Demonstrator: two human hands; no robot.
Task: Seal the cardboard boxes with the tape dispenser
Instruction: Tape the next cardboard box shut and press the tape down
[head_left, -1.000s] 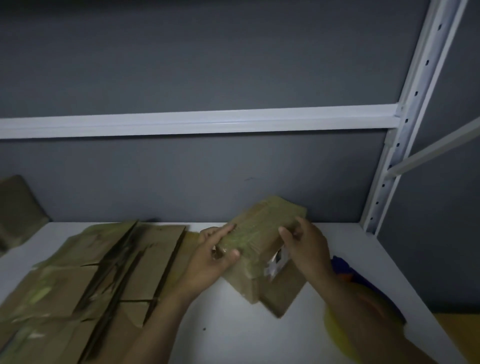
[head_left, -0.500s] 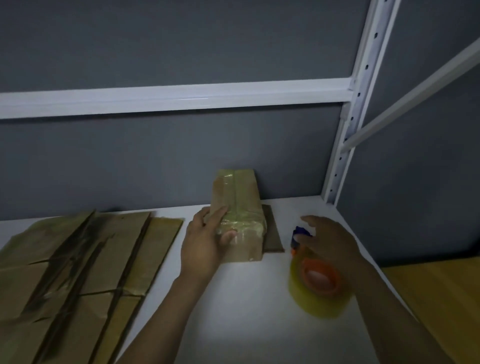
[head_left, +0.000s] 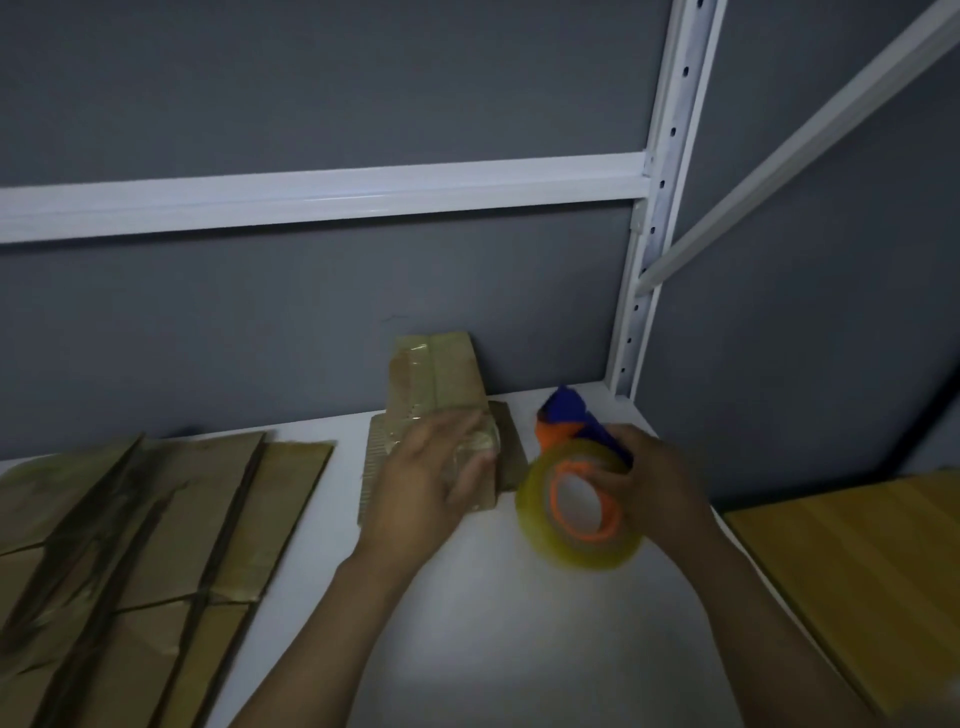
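Observation:
A small brown cardboard box (head_left: 436, 384) with shiny tape across its top lies on the white shelf (head_left: 493, 613), its far end against the grey back wall. My left hand (head_left: 431, 483) rests on the box's near end, fingers curled over it. My right hand (head_left: 654, 478) grips the tape dispenser (head_left: 571, 431), blue and orange, lifted just right of the box. Its yellowish tape roll (head_left: 576, 514) on an orange core faces me.
Several flattened cardboard boxes (head_left: 135, 535) lie spread over the shelf's left half. A white upright post (head_left: 660, 208) and cross rail (head_left: 322, 195) frame the back. A yellow wooden surface (head_left: 857, 561) lies beyond the shelf's right edge.
My right hand left the box, reached the dispenser on the shelf and picked it up, bringing it toward the box. The box was set down flat under my left hand.

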